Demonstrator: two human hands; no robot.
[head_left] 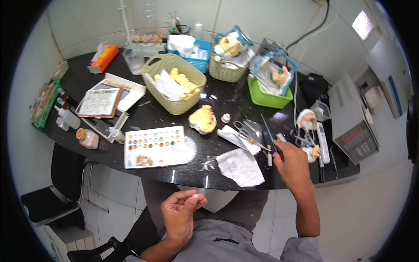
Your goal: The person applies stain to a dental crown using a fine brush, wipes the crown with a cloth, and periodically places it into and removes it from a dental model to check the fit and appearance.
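In front of my lap, my left hand [180, 212] pinches a small cream-coloured dental crown [196, 196] between thumb and fingertips. Over the right side of the black table, my right hand [291, 163] has its fingers closed at the near end of a slim dark tool [267, 130], which points away from me. Scissors [245, 131] and several thin instruments lie left of that hand, beside a folded white paper [235, 139]. A crumpled, stained tissue [241, 167] lies at the table's front edge. Left of it is a white palette [155, 162] with rows of coloured dabs.
A yellowish dental model [202, 119] stands mid-table near a small white cap [225, 118]. Behind are a beige basket [159, 65], a blue basket [203, 64] and a green basket [266, 99]. A box-shaped device [354, 118] stands at right, bottles [69, 118] at left.
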